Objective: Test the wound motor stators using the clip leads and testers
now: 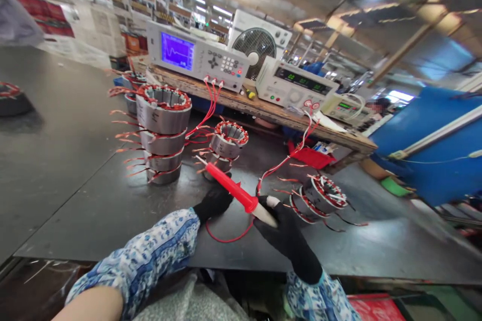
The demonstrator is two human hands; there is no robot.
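My right hand (288,235), in a black glove, is closed round the rear of a red test probe (231,185). The probe slants up to the left, its thin metal tip in front of a short stack of motor stators (228,146). My left hand (214,203), also black-gloved, is low beside that stack, behind the probe; its fingers are hidden. A thin red lead (229,241) loops on the dark tabletop between my hands. To the left rises a taller stator stack (163,133) with copper wire ends sticking out. More stators (316,198) stand right of my right hand.
Behind the stators, a wooden shelf (233,103) carries a tester with a blue waveform screen (177,51), a second meter (295,85) and a fan (254,50). Red leads (280,163) trail from the instruments onto the table. A red tray (311,155) sits below the shelf.
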